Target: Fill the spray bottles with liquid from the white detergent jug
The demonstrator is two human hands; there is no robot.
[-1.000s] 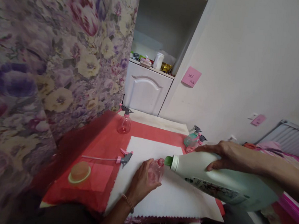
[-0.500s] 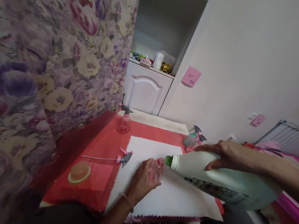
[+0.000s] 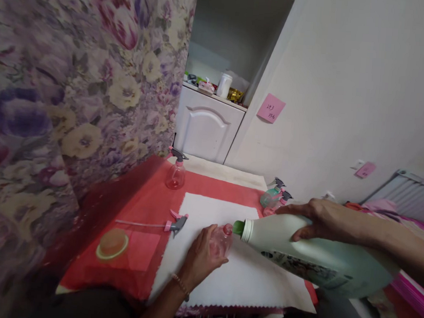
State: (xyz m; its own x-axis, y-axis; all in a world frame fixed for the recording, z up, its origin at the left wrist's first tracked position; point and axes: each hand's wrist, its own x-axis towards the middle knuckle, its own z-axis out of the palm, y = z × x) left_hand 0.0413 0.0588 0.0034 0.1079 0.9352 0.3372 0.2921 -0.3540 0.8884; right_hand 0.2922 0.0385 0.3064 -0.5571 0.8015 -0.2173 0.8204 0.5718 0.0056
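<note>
My left hand (image 3: 202, 250) is wrapped round a small clear pink spray bottle (image 3: 221, 242) with its top off, standing or held over the white cloth (image 3: 257, 275). In my right hand (image 3: 313, 221) is a large pale green detergent jug (image 3: 321, 258), tipped nearly level. Its green spout (image 3: 238, 227) is right beside the bottle's pink neck; whether liquid flows I cannot tell. Left of the bottle lies a loose pink and grey spray head (image 3: 176, 224) with a long thin tube. A round lid or cap with a pale rim (image 3: 113, 244) rests on the red cloth.
A pink spray bottle (image 3: 176, 173) stands at the back left of the red cloth (image 3: 217, 186). Two more, a green spray bottle (image 3: 269, 197) and a pink one, stand at the back right, partly behind the jug. A white cabinet (image 3: 207, 124) and flowered curtain (image 3: 122, 83) border the table.
</note>
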